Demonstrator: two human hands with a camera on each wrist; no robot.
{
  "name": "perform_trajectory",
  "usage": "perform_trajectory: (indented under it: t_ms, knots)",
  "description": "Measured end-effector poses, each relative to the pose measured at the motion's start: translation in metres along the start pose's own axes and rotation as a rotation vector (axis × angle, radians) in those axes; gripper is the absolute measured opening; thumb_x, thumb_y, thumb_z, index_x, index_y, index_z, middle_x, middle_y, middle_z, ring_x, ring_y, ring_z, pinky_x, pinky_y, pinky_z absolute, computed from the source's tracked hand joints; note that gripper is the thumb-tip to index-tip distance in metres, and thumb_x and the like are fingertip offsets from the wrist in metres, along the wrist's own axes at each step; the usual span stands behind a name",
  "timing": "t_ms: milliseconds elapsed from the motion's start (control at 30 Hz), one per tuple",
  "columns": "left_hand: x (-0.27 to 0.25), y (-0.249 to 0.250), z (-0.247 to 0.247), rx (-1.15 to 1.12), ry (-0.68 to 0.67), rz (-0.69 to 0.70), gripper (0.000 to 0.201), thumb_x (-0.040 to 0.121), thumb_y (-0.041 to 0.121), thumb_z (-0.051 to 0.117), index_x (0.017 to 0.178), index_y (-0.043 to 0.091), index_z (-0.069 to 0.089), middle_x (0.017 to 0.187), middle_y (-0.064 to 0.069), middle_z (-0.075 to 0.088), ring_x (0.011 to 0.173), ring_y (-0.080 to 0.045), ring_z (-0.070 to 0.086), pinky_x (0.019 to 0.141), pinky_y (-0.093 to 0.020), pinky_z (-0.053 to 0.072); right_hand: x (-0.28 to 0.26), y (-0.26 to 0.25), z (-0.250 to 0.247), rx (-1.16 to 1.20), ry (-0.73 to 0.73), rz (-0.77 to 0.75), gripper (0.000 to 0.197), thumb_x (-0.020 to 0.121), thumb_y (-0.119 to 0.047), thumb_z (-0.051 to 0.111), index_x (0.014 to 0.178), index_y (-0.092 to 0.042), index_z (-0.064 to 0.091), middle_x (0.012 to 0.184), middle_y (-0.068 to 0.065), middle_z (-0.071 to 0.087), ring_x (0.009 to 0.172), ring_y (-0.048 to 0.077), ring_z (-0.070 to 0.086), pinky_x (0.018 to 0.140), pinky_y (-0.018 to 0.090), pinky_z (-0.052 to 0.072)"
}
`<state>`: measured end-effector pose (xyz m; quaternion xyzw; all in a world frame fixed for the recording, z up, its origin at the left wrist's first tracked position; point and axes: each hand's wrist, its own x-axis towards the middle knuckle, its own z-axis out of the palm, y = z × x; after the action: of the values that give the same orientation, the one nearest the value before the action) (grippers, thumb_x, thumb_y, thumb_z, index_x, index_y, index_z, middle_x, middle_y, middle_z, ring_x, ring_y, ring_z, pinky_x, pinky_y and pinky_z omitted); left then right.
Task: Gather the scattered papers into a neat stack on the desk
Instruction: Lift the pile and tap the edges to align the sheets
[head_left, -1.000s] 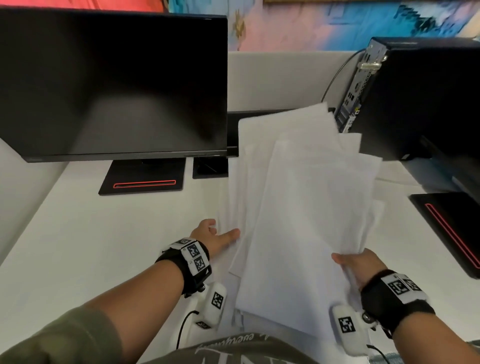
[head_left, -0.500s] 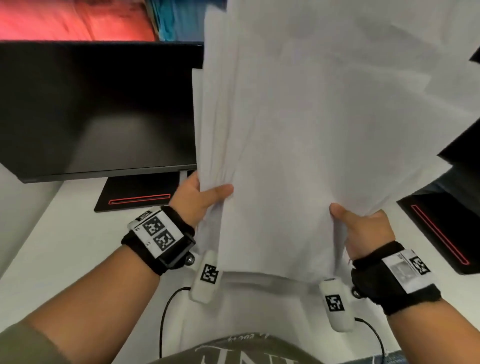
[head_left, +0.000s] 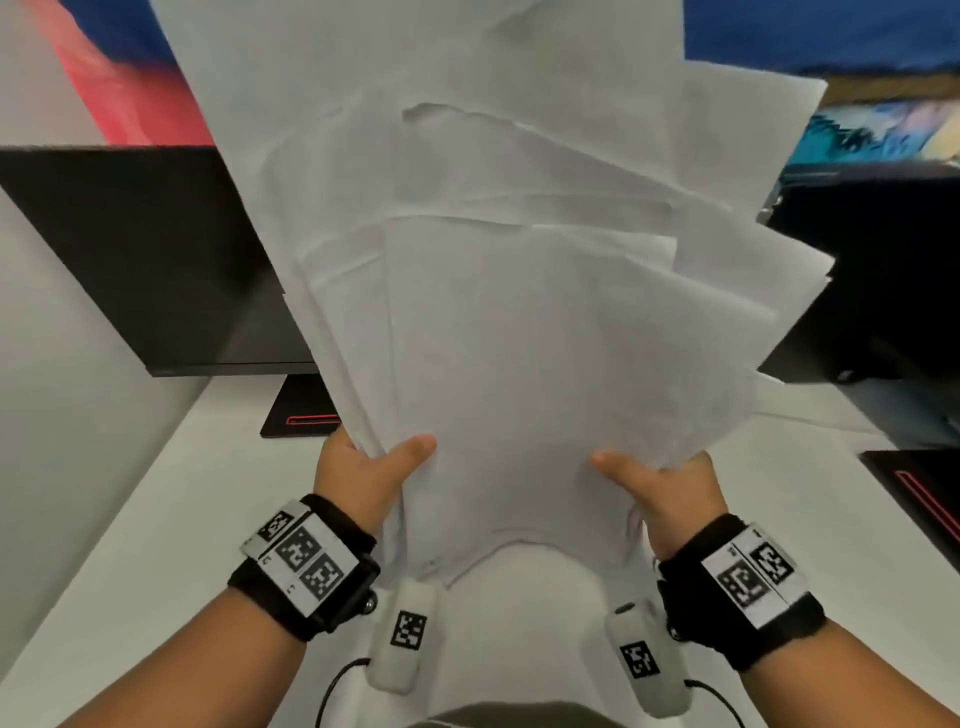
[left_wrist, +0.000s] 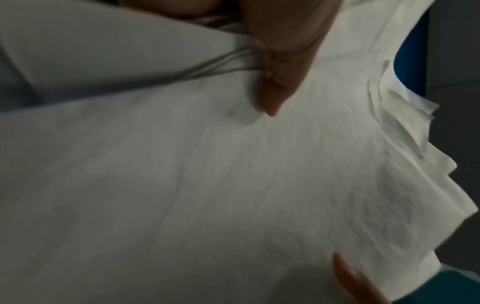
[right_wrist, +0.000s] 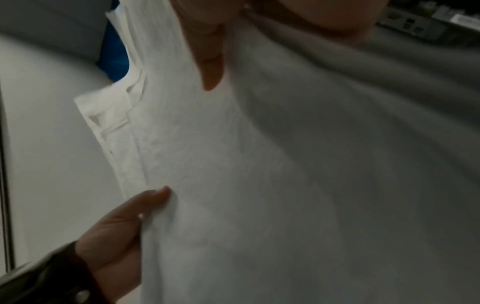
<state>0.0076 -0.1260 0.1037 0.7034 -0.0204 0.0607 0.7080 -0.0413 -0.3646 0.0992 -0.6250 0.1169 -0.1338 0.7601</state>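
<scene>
A loose bundle of several white papers (head_left: 509, 332) stands almost upright above the white desk (head_left: 171, 519), fanned out at the top and right. My left hand (head_left: 374, 462) pinches its lower left edge, thumb on the front sheet. My right hand (head_left: 654, 478) pinches the lower right edge the same way. In the left wrist view my left thumb (left_wrist: 275, 90) lies on the papers (left_wrist: 207, 185), with staggered sheet edges at the right. The right wrist view shows my right thumb (right_wrist: 210, 61) on the papers (right_wrist: 285, 164) and my left hand (right_wrist: 122, 226) at the far edge.
A black monitor (head_left: 156, 260) with a red-lined base (head_left: 301, 415) stands behind left. A dark computer case (head_left: 872, 291) stands at the right, another red-lined base (head_left: 919, 499) in front of it. More white paper (head_left: 821, 421) lies on the desk at the right.
Both hands took hold of the bundle, lifted it off the desk and tipped it upright. Since half a second ago the hands have drawn closer together on the lower edge.
</scene>
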Motion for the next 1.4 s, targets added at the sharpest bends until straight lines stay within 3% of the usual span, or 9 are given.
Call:
perform_trajectory:
  t_ms: [300,500,867,967,1000,1067,1167,1267,1400]
  knots:
    - [0.008,0.007,-0.014,0.012,-0.042,0.038,0.028,0.076,-0.005,0.068,0.079,0.023,0.063,0.058,0.028,0.068,0.060,0.011,0.065,0.052,-0.005,0.048,0.021,-0.006,0.015,0.049,-0.023,-0.004,0.027,0.066,0.010,0.072,0.083,-0.011,0.068,0.068,-0.002,0.075,0.064,0.017,0.071,0.054,0.024,0.056]
    - [0.014,0.010,-0.032,0.025,-0.102,0.170,0.041,0.054,0.018,0.080,0.094,0.017,0.067,0.088,0.012,0.075,0.086,-0.006,0.070,0.069,-0.015,0.054,0.022,-0.014,0.016,0.008,-0.166,-0.134,0.038,0.066,0.013,0.071,0.094,-0.012,0.067,0.084,0.000,0.076,0.079,0.016,0.072,0.064,0.023,0.056]
    - [0.021,0.013,-0.027,0.014,-0.122,0.148,0.039,0.074,-0.015,0.063,0.086,0.022,0.063,0.074,0.023,0.073,0.075,0.005,0.069,0.062,-0.008,0.050,0.035,-0.001,-0.001,0.008,0.069,-0.166,0.025,0.071,0.005,0.071,0.074,-0.019,0.064,0.061,-0.009,0.070,0.058,0.008,0.066,0.056,0.017,0.053]
    - [0.023,0.014,-0.027,-0.005,-0.134,0.144,0.038,0.076,-0.015,0.062,0.086,0.021,0.063,0.071,0.024,0.072,0.073,0.007,0.068,0.060,-0.007,0.050,0.039,0.003,-0.008,0.062,0.131,-0.190,0.023,0.073,-0.005,0.073,0.063,-0.025,0.067,0.055,-0.010,0.064,0.057,0.007,0.060,0.070,0.027,0.053]
    - [0.024,0.014,-0.027,-0.014,-0.134,0.137,0.038,0.076,-0.015,0.061,0.086,0.021,0.062,0.071,0.023,0.072,0.073,0.006,0.068,0.060,-0.007,0.050,0.038,0.002,-0.008,0.094,0.108,-0.192,0.014,0.066,-0.018,0.079,0.067,-0.027,0.068,0.059,-0.011,0.064,0.060,0.008,0.060,0.073,0.030,0.051]
    - [0.025,0.015,-0.028,-0.026,-0.136,0.124,0.039,0.077,-0.016,0.059,0.087,0.021,0.062,0.072,0.022,0.073,0.073,0.005,0.069,0.060,-0.008,0.051,0.040,0.002,-0.011,0.151,-0.026,-0.178,0.044,0.050,-0.034,0.085,0.089,-0.028,0.065,0.080,-0.009,0.071,0.076,0.010,0.067,0.076,0.029,0.055]
    - [0.026,0.014,-0.030,-0.037,-0.159,0.111,0.039,0.078,-0.017,0.057,0.088,0.020,0.062,0.074,0.019,0.074,0.075,0.002,0.069,0.061,-0.010,0.052,0.042,0.001,-0.010,0.107,-0.245,-0.145,0.065,0.069,-0.016,0.077,0.127,-0.011,0.048,0.124,0.017,0.060,0.115,0.033,0.058,0.095,0.051,0.048]
    - [0.028,0.012,-0.031,-0.030,-0.149,0.092,0.034,0.079,-0.013,0.059,0.087,0.021,0.063,0.072,0.019,0.073,0.073,0.002,0.069,0.061,-0.010,0.052,0.040,0.004,-0.010,0.110,-0.306,-0.156,0.069,0.077,-0.034,0.067,0.132,0.000,0.043,0.126,0.016,0.060,0.120,0.037,0.052,0.099,0.046,0.045]
    - [0.033,0.008,-0.031,0.031,-0.072,0.095,0.029,0.079,-0.003,0.065,0.086,0.025,0.065,0.075,0.013,0.073,0.075,0.002,0.069,0.064,-0.011,0.053,0.039,0.010,-0.015,0.016,-0.354,-0.150,0.048,0.087,-0.022,0.042,0.135,-0.014,0.042,0.124,0.003,0.062,0.115,0.019,0.059,0.092,0.034,0.050]
